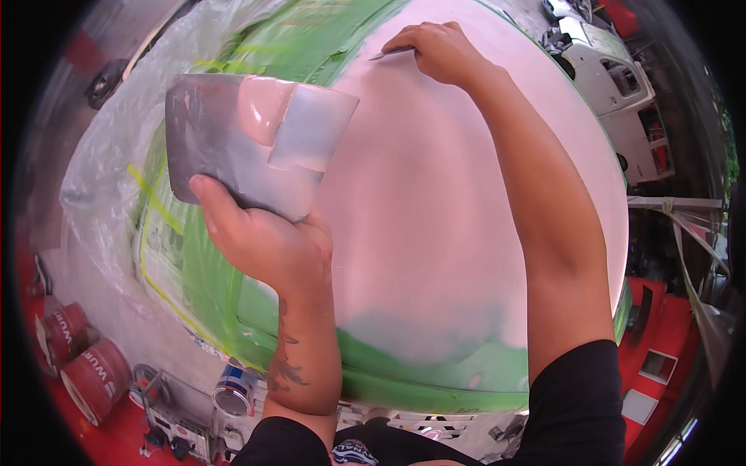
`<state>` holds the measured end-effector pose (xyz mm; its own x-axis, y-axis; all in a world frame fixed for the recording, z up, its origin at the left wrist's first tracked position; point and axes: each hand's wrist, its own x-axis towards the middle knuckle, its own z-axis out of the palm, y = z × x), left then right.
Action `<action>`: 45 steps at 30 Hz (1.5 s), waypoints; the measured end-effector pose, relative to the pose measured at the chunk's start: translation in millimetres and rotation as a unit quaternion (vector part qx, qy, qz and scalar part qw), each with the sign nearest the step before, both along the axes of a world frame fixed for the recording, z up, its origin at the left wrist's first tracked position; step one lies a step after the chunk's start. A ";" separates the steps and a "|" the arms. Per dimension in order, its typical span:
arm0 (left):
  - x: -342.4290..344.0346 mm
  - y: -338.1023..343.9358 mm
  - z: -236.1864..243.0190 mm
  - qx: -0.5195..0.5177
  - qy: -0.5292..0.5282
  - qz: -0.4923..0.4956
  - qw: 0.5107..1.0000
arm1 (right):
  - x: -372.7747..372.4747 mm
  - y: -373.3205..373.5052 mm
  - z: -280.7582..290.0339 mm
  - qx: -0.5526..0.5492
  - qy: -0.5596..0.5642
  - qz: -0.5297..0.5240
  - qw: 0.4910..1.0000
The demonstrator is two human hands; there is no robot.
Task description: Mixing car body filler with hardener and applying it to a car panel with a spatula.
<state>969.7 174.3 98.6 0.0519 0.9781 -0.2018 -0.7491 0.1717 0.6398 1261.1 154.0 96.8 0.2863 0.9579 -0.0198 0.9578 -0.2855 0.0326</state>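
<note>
Most of the thin blade [395, 53] is hidden behind the fingers of the right hand [447, 50]; we see only a dark sliver at the upper centre of the frame, and cannot tell whether it touches the pink panel [420, 194]. The left hand [268, 241] covers the lower edge of the grey plate [210, 132], its far fingers out of our sight underneath. The frame's dark round rim cuts off the red drums [97, 380] at lower left and blurs what lies at far right.

Clear plastic sheeting [101, 171] bunches at the left, a tin [233, 392] stands near the lower edge, and a white vehicle [614, 70] fills the upper right. The right forearm crosses our view of the panel's right side.

We see the right hand pinching the blade narrowly, its tip pointing left and slightly down. The left hand grips the plate, thumb on top, at upper left; the plate's long axis runs left to right, and a paler sheet [309, 128] and a pink smear [262, 105] lie on it.
</note>
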 end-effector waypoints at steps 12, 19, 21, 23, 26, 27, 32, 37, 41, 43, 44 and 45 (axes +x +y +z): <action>-5.3 10.9 -7.5 -0.041 -0.011 0.031 0.999 | 23.6 9.2 7.4 0.044 0.022 0.079 0.996; -7.1 12.5 -8.7 -0.023 0.000 0.041 0.999 | 8.2 35.4 -12.3 0.012 0.007 0.084 0.996; -8.6 14.1 -9.5 -0.021 -0.005 0.041 0.999 | 8.0 26.6 -7.9 0.009 0.013 0.090 0.996; -10.2 15.6 -10.0 -0.036 -0.026 0.040 0.998 | 10.7 20.6 0.6 -0.008 0.028 0.097 0.995; -9.8 16.6 -10.7 -0.023 -0.034 0.034 0.999 | 9.7 26.6 5.6 0.014 0.021 0.090 0.996; -9.3 16.4 -10.9 -0.030 -0.039 0.038 0.998 | 7.0 29.9 3.8 0.031 0.023 0.088 0.995; -7.1 14.9 -9.8 -0.018 -0.035 0.036 0.999 | -9.9 28.6 -9.8 0.004 0.025 0.104 0.994; -8.6 16.7 -9.0 -0.045 -0.037 0.043 0.997 | 1.0 14.0 2.1 0.002 0.026 0.121 0.992; -9.3 17.2 -10.2 -0.049 -0.048 0.029 0.997 | 8.4 28.6 2.0 0.037 0.050 0.092 0.994; -9.1 17.1 -10.7 -0.048 -0.047 0.022 0.998 | 7.6 36.9 -3.1 0.042 0.043 0.094 0.994; -9.2 16.8 -10.7 -0.049 -0.046 0.018 0.998 | 6.9 40.3 -5.6 0.037 0.038 0.094 0.994; -9.3 16.6 -10.8 -0.049 -0.044 0.016 0.998 | 6.2 42.4 -7.9 0.033 0.033 0.094 0.994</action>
<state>960.5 190.9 87.8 0.0429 0.9555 -0.2918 -0.8083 0.2049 0.5520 1267.3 196.4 88.8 0.1019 0.9943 0.0316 0.9939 -0.1004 -0.0450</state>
